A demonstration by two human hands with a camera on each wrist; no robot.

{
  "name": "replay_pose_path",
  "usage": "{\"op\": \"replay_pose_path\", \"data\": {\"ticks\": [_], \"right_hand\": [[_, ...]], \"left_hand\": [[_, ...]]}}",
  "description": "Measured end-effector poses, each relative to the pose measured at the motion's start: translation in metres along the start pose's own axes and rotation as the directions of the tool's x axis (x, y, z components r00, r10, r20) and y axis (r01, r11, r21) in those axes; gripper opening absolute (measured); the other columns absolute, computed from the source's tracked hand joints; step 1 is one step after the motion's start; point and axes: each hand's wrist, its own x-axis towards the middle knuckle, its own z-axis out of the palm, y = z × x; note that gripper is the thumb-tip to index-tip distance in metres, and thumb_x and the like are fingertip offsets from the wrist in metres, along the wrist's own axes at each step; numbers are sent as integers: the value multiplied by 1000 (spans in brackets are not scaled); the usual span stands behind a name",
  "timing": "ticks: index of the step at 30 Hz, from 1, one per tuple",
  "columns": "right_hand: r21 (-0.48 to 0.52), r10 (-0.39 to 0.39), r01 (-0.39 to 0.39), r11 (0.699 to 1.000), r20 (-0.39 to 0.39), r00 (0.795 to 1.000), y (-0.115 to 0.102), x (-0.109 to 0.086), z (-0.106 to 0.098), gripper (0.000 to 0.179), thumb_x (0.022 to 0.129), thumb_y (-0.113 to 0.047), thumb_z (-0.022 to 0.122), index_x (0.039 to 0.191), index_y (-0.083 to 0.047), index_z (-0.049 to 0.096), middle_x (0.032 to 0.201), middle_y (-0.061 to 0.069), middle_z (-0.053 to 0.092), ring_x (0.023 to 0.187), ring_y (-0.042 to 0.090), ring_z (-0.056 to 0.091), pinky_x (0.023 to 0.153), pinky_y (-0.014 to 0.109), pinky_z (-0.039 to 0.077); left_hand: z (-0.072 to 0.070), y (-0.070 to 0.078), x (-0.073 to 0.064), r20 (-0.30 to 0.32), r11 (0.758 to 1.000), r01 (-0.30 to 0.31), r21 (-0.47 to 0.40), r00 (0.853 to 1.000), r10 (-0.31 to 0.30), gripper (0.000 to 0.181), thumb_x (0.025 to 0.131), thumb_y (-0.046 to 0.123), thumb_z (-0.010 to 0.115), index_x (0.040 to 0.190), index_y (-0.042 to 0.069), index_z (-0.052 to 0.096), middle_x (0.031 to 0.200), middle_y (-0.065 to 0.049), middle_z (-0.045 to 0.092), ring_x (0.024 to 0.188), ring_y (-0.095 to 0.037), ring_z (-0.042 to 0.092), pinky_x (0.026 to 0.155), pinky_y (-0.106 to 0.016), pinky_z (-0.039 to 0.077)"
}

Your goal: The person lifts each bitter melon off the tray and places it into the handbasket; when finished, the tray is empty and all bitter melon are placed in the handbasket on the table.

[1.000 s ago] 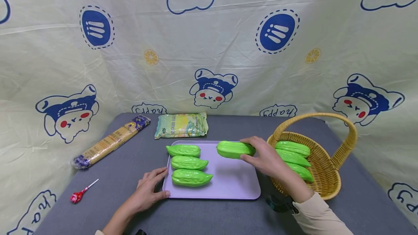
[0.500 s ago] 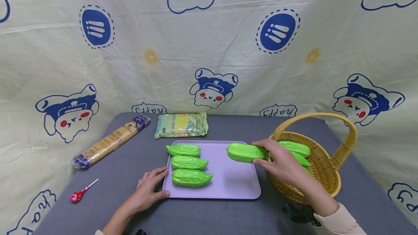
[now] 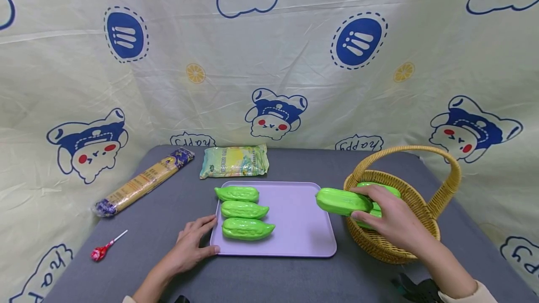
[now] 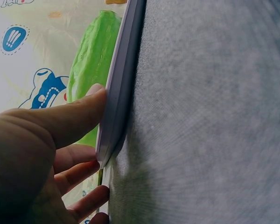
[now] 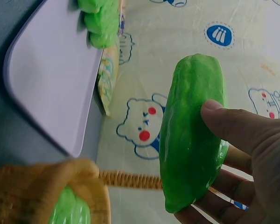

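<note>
A green, ridged bitter melon (image 3: 342, 201) is in my right hand (image 3: 393, 219), raised over the basket's left rim. In the right wrist view the thumb lies across one side of this bitter melon (image 5: 191, 135), with fingers behind it. Several more bitter melons (image 5: 70, 207) lie in the wicker basket (image 3: 414, 209), partly hidden by the hand. Three bitter melons (image 3: 247, 229) lie in a row on the left half of the lilac tray (image 3: 301, 233). My left hand (image 3: 191, 244) rests against the tray's left edge near its front corner, fingers loosely spread, thumb touching the rim (image 4: 116, 93).
A packet of noodles (image 3: 143, 183) lies slanted at the back left. Behind the tray is a soft green-yellow pack (image 3: 234, 162). A red lollipop (image 3: 101, 251) lies at the front left. The basket's tall handle (image 3: 452, 172) arches above its opening; a printed curtain hangs behind the table.
My right hand has carried the bitter melon rightward from above the tray to the basket's left rim. The left hand, tray and its three bitter melons have stayed put.
</note>
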Motion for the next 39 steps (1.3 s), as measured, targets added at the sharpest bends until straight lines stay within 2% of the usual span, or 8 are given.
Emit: {"op": "replay_pose_path", "data": {"ticks": [3,9,15,20,25,33,39], "right_hand": [[-17,18,-18,1000,-11,1000,6,-6,-5,46,77,-27,77,117,-13,61,113,5,64,96,18,56,73,34,45],[-37,80,-79,996,16,997,17,-17,-14,47,79,-32,75,118,-12,60,113,10,63,96,23,57,71,33,45],[-30,175,-173,985,82,981,30,-27,-17,52,79,-39,73,120,-10,58,116,15,61,103,31,57,77,46,45],[-62,177,-173,983,73,981,43,-38,-15,50,77,-35,76,117,-9,60,110,14,64,100,32,59,76,44,46],[-63,224,-218,974,115,968,54,-47,-14,50,78,-37,75,116,-8,60,111,17,64,101,37,59,77,52,46],[-79,273,-262,962,177,946,68,-54,-10,52,77,-42,75,113,-7,61,109,16,64,96,32,61,72,45,47],[-95,280,-266,959,195,940,77,-58,-6,51,76,-42,75,112,-8,62,108,16,65,92,27,61,68,38,45]], "left_hand": [[0,0,1,7,1000,8,-3,1000,-8,68,76,30,76,136,7,51,142,-5,48,124,-29,40,94,-49,28],[0,-1,1,14,1000,12,-2,1000,-12,68,77,30,75,136,7,50,142,-5,47,124,-28,40,94,-49,28],[0,0,1,1,1000,1,5,1000,-1,68,76,30,75,135,7,51,141,-6,48,122,-28,41,93,-49,29],[0,0,1,12,1000,-1,3,1000,1,68,76,31,76,135,7,51,142,-6,48,122,-28,41,92,-48,29],[0,0,1,11,1000,1,1,1000,-1,68,77,30,75,135,7,51,141,-6,48,122,-28,41,91,-46,29],[1,-1,2,12,1000,-4,10,1000,4,68,77,29,75,136,7,51,142,-6,47,121,-27,41,90,-44,29],[1,-1,2,9,1000,-2,5,1000,2,68,77,29,75,136,7,50,142,-6,47,121,-27,41,91,-46,29]]}}
